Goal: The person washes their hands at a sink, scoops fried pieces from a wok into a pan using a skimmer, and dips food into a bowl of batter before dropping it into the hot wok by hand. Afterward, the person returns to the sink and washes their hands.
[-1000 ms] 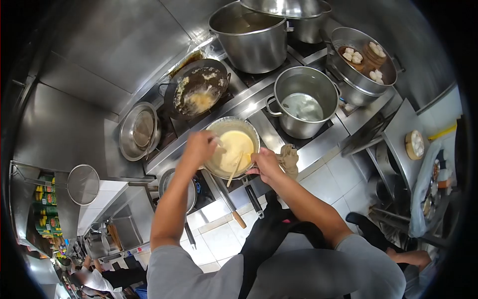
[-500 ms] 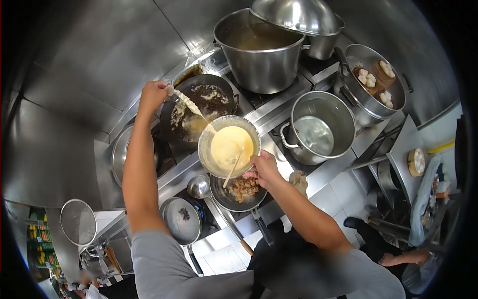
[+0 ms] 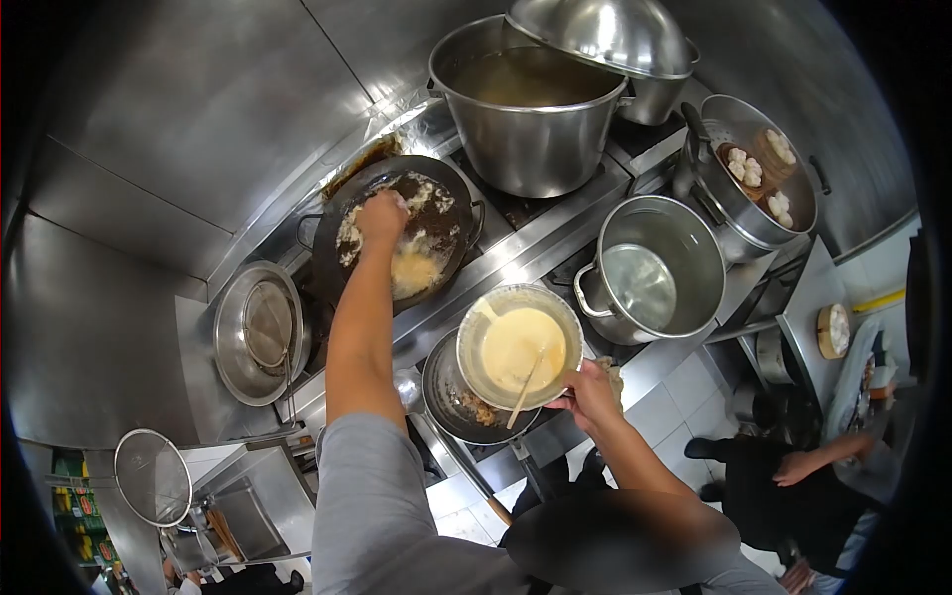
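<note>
My left hand (image 3: 382, 216) is low over a dark wok (image 3: 463, 230), its fingers closed, with white batter at the fingertips. Whatever they hold is hidden behind the hand. In the wok's oil float white bits of batter and a pale yellow frying piece (image 3: 415, 270). My right hand (image 3: 590, 395) grips the rim of a metal bowl (image 3: 470, 369) of creamy yellow batter (image 3: 511, 347). A wooden chopstick-like stick (image 3: 526, 390) leans inside it. Partly under the bowl is a frying pan (image 3: 441, 402) with browned food.
A tall stockpot (image 3: 531, 149) with a tilted lid (image 3: 600, 35) stands at the back. To the right are an open pot (image 3: 605, 283) of clear liquid and a steamer (image 3: 744, 223) with white buns. A strainer rests in a steel bowl (image 3: 233, 347) on the left. Another person's hand (image 3: 796, 466) is at right.
My left hand has come down and right from beside the wok to over its oil; the batter-coated strip it held is out of sight. The bowl has moved right and nearer me.
</note>
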{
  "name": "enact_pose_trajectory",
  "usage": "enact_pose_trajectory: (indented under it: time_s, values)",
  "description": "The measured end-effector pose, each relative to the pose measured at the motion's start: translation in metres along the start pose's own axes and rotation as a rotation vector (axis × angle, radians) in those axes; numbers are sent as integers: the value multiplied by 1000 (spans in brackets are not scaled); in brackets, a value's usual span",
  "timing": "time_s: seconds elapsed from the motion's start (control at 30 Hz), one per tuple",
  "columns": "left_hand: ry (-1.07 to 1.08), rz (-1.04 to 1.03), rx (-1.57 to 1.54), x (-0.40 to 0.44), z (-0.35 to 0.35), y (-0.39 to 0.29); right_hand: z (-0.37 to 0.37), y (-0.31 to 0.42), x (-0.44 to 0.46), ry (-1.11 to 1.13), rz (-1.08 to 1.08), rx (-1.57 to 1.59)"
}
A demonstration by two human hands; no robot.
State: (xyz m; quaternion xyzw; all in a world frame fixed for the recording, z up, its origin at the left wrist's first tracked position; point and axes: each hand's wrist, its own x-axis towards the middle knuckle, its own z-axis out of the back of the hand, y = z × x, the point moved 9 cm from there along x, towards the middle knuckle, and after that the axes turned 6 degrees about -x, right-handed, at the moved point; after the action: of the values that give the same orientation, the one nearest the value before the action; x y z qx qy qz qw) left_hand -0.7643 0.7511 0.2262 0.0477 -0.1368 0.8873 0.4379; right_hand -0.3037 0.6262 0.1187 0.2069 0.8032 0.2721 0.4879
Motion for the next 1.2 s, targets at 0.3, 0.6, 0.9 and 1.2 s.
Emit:
enact_pose_trajectory:
  time_s: [0.3,0.6,0.9,1.2]
  values:
    - [-4,-159,-38,-41,-30,-28,4,-4,-14,11,-25,24]
    - [65,-178,-114,-79,-43,-40,0,-2,-22,51,-11,25]
    - [362,-77,-227,-88,-71,-36,5,-3,-27,47,-13,57]
    - [600,8,-544,-77,-96,-34,6,0,-30,52,2,60]
